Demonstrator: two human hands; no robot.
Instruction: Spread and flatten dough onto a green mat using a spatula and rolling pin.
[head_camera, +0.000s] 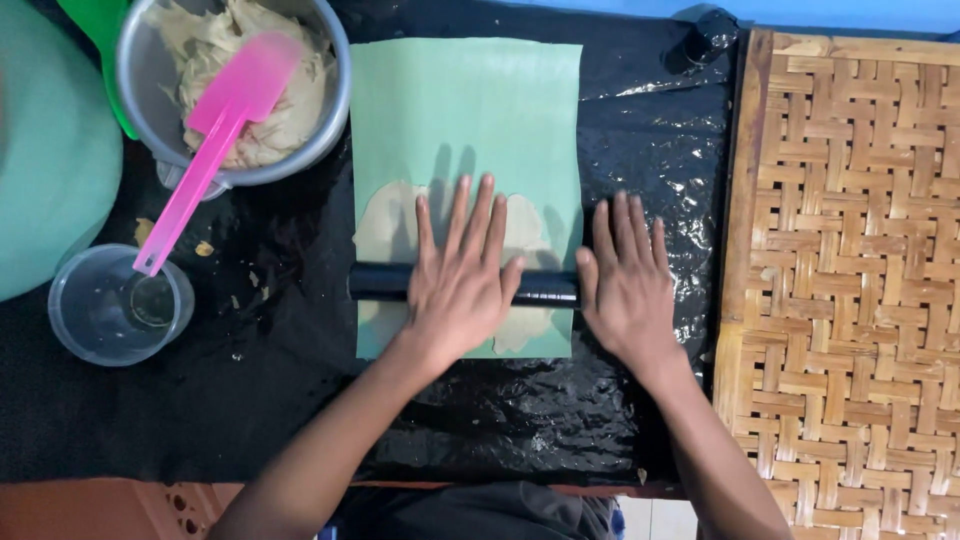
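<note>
On the black table (250, 420), a green sheet (465, 110) near the far edge holds flat dough (385, 225), and the left hand (462, 285) and right hand (625, 285) press flat, fingers open, on a dark roller (378, 282).

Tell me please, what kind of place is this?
Probably a home food-making spot. Both hands, left hand and right hand, press a dark roller over dough on a green sheet; a metal bowl of dough with a pink spatula stands nearby.
</note>
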